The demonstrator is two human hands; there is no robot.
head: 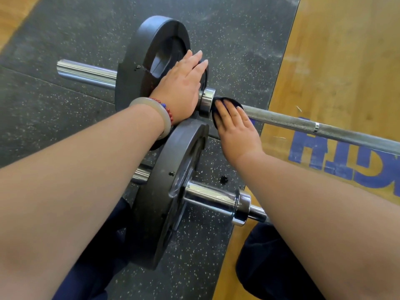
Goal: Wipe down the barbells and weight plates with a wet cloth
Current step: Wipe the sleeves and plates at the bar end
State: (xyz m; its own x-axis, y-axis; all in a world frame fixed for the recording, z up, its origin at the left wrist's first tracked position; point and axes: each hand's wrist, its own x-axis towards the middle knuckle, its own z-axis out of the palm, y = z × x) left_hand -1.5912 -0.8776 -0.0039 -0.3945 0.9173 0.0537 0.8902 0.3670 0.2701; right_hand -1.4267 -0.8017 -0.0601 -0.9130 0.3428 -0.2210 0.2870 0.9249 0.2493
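Two flat-fingered hands rest on the farther barbell (303,121) on the rubber mat (54,29): the left hand (181,83) against its black weight plate (134,61), the right hand (236,131) pressing a dark cloth (216,118) onto the knurled shaft beside the collar (206,100).

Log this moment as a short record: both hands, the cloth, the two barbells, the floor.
left hand: flat on the far weight plate, fingers straight
right hand: presses the dark cloth onto the far barbell, beside its collar
near barbell: on the mat, carries the near weight plate, untouched
floor: speckled rubber mat; wooden floor to the right
left wrist: pale bangle and beads
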